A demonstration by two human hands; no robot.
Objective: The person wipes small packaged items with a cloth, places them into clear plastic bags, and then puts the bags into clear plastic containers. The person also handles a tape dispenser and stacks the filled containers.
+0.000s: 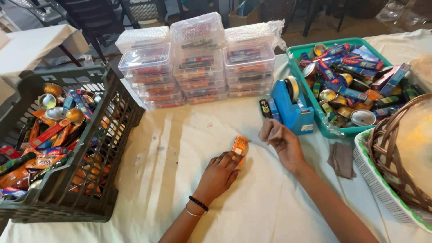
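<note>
My left hand rests on the white cloth and pinches a small orange packet at its fingertips. A dark bead bracelet and a thin bangle sit on that wrist. My right hand is raised just right of the packet and holds a small brown piece of paper between thumb and fingers. A blue tape dispenser stands just behind the right hand.
A dark plastic crate of packets and metal cups stands at the left. Stacks of clear lidded boxes fill the back. A green tray of similar items, a wicker basket in a white tray, and loose brown papers lie to the right.
</note>
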